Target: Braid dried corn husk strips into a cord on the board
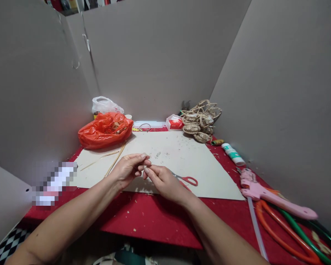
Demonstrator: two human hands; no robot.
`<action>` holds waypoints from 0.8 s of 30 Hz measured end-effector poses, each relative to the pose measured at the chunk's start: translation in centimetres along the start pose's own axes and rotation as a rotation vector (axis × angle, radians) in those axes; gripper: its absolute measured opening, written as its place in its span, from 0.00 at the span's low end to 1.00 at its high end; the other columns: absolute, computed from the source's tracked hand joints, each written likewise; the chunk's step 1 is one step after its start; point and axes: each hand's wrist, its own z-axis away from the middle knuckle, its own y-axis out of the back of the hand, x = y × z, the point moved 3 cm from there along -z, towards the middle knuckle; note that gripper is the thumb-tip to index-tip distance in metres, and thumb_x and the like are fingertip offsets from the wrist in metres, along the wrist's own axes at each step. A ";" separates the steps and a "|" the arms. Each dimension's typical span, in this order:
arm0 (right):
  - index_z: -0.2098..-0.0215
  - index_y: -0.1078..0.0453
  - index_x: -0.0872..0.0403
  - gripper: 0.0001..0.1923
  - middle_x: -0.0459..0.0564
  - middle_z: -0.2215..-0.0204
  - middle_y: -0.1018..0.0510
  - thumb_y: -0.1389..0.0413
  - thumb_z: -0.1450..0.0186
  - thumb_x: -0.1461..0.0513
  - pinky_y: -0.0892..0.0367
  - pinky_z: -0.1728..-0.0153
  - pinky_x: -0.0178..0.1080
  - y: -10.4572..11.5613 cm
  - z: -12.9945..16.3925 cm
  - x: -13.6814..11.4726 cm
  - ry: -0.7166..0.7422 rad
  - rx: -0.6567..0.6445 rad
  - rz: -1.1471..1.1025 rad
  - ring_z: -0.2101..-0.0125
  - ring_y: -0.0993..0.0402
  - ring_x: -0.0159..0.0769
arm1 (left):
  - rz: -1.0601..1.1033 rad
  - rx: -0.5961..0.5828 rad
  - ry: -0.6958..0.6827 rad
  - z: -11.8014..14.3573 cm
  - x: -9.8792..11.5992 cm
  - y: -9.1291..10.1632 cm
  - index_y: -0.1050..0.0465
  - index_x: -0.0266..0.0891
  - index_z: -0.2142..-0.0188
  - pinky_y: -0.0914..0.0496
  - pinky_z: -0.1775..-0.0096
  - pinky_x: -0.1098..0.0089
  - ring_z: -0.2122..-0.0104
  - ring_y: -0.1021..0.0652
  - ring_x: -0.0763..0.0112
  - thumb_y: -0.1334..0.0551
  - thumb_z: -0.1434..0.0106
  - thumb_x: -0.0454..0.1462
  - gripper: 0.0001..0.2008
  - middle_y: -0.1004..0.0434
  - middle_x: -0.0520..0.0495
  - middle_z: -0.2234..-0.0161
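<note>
Above the front part of a pale board, my left hand and my right hand meet at the fingertips. Both are closed in a pinch. Whatever lies between the fingers is too small to make out. Partly behind my right hand, scissors with red handles rest on the board. To the left of my left hand lie thin straw-coloured strips. Small scraps are scattered over the middle of the board.
Grey panels enclose the red-covered table. A red plastic bag stands back left, woven twine pieces back right beside a tissue pack. Along the right lie a white-green roll, a pink glue gun and orange-handled cutters.
</note>
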 end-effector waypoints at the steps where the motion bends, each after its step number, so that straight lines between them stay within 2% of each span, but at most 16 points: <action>1: 0.74 0.34 0.55 0.17 0.49 0.72 0.26 0.56 0.32 0.57 0.38 0.63 0.36 0.0 0.0 -0.1 -0.002 -0.009 -0.018 0.68 0.31 0.35 | 0.001 -0.010 -0.011 -0.1 0.0 0.0 0.26 0.31 0.73 0.43 0.81 0.77 0.84 0.35 0.82 0.30 0.51 0.42 0.14 0.32 0.52 0.82; 6: 0.66 0.28 0.56 0.17 0.48 0.69 0.25 0.52 0.33 0.53 0.36 0.64 0.34 1.0 0.0 0.0 -0.035 -0.094 -0.086 0.67 0.31 0.33 | -0.054 0.038 -0.115 0.2 0.3 0.2 0.25 0.32 0.71 0.38 0.79 0.77 0.85 0.34 0.83 0.30 0.50 0.44 0.16 0.30 0.53 0.81; 9: 0.61 0.28 0.56 0.20 0.50 0.68 0.26 0.50 0.35 0.49 0.34 0.71 0.33 2.2 -0.2 0.8 -0.128 0.042 -0.162 0.67 0.31 0.34 | -0.129 0.041 -0.137 0.7 0.3 0.2 0.25 0.32 0.72 0.39 0.80 0.78 0.84 0.33 0.83 0.31 0.49 0.44 0.15 0.30 0.53 0.82; 12: 0.60 0.27 0.56 0.23 0.51 0.69 0.26 0.49 0.37 0.47 0.33 0.75 0.33 2.6 -0.3 1.2 -0.185 0.184 -0.304 0.69 0.31 0.34 | -0.203 0.021 -0.132 1.1 0.2 0.1 0.24 0.32 0.72 0.39 0.80 0.78 0.85 0.34 0.83 0.32 0.48 0.45 0.16 0.31 0.53 0.83; 17: 0.63 0.25 0.55 0.16 0.46 0.74 0.26 0.37 0.46 0.53 0.33 0.77 0.32 1.9 -0.3 0.8 -0.169 0.210 -0.412 0.76 0.32 0.28 | -0.171 -0.011 -0.094 1.0 -0.4 0.2 0.26 0.33 0.74 0.37 0.80 0.78 0.84 0.35 0.83 0.33 0.48 0.46 0.16 0.33 0.54 0.83; 24: 0.75 0.25 0.55 0.08 0.44 0.79 0.27 0.37 0.44 0.58 0.37 0.81 0.30 2.0 -0.1 0.5 -0.057 0.339 -0.319 0.81 0.36 0.26 | -0.179 -0.080 -0.060 0.9 -0.7 0.5 0.26 0.32 0.74 0.38 0.81 0.79 0.85 0.36 0.83 0.34 0.46 0.46 0.17 0.34 0.55 0.84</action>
